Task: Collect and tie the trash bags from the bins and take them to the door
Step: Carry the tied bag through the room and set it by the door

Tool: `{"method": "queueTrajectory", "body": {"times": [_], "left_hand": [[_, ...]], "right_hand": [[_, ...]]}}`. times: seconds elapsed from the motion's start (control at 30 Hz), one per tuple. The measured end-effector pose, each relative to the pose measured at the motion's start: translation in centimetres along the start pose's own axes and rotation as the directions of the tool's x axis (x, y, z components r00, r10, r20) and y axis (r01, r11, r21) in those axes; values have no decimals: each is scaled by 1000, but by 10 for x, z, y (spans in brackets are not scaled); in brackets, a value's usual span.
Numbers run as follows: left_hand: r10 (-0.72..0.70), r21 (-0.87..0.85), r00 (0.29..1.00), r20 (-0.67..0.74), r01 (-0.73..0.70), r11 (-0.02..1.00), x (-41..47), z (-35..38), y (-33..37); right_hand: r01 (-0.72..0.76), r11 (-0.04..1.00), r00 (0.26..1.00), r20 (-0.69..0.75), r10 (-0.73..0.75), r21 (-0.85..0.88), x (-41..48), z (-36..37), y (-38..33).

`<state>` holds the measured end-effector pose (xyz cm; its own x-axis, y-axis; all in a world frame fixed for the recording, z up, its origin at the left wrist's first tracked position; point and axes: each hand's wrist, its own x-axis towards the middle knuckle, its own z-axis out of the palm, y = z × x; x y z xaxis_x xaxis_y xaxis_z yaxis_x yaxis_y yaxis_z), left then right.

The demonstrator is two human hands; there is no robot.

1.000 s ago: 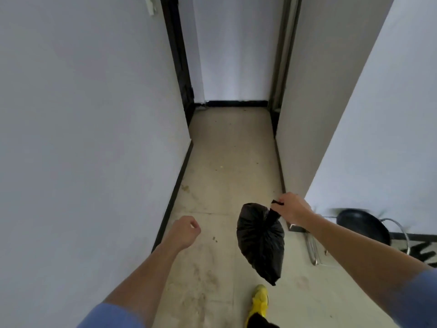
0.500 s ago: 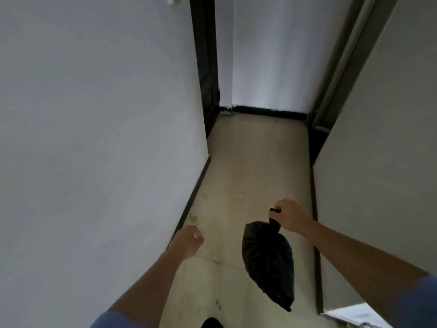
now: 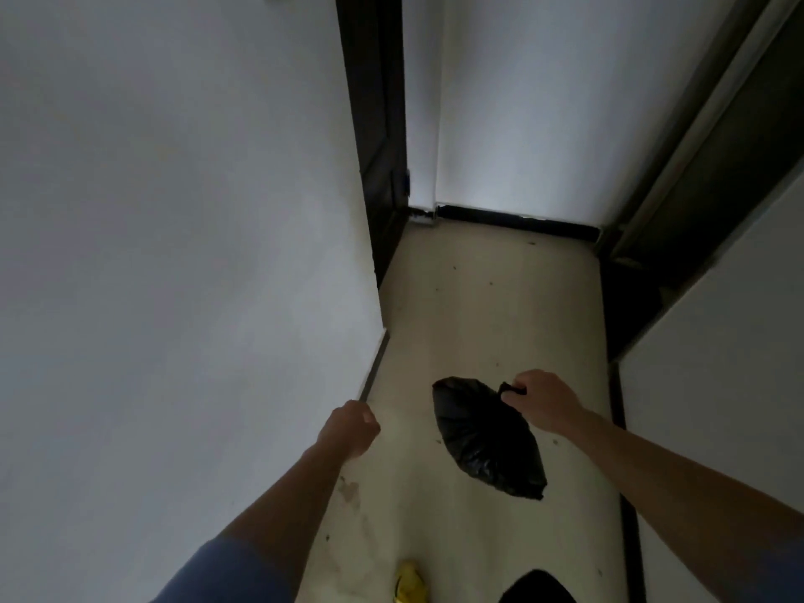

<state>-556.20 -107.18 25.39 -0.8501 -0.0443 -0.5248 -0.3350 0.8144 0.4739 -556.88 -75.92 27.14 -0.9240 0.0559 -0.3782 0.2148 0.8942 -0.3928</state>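
A small black trash bag (image 3: 487, 437) hangs in the air above the beige hallway floor, its neck gathered at the top. My right hand (image 3: 544, 398) grips that neck in a fist. My left hand (image 3: 350, 426) hangs beside the left wall, fingers curled, holding nothing. A dark door (image 3: 376, 137) stands at the far left of the hallway, seen edge-on.
A white wall (image 3: 174, 254) runs close along my left, another white wall (image 3: 718, 385) along my right. A dark doorway (image 3: 644, 272) opens on the right ahead. The hallway ends at a white wall with black skirting (image 3: 517, 219). My yellow shoe (image 3: 409, 585) shows below.
I have walked further down the hallway; the end wall and doors are closer. The bag has swung slightly in my right hand. My left hand stays curled.
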Motion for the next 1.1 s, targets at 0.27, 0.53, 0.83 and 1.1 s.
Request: {"method": "queueTrajectory", "body": {"times": [0.27,0.53,0.83,1.1], "left_hand": [[-92,-68,995,-35,90,994,146,-38,72],[-324,-204,945,-56,307,930,276,-25,107],[-405,-266,914,12,394,880,412,35,72],[-458,-201,885,83,465,862,515,111,1]], "right_hand": [[119,992,985,129,-112,-46,200,-37,-26],[180,982,924,353,-147,-64,392,-30,-40],[42,999,940,338,-40,2,566,59,-55],[-115,987,917,395,61,115,667,203,-27]]}}
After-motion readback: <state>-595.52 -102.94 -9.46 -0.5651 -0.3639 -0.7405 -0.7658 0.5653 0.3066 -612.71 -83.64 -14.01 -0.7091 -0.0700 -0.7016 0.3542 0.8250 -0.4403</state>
